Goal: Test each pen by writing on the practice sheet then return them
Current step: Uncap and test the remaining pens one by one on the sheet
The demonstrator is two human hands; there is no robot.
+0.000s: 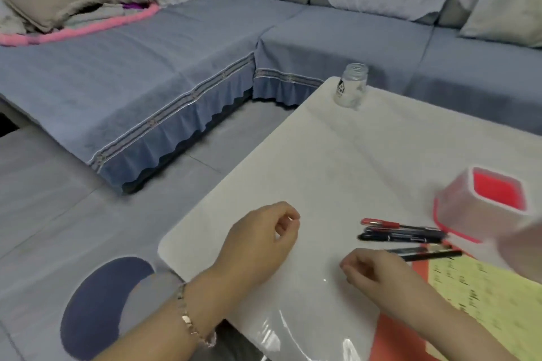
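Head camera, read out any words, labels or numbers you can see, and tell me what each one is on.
Nothing can be quoted.
Glass jar: black label mark, too blurred to read.
Yellow practice sheet: handwritten marks, too blurred to read.
Pens: no legible print.

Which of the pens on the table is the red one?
The red pen, lying farthest from the person, next to the pink holder. Its cap and grip are red, while the other pens look dark.
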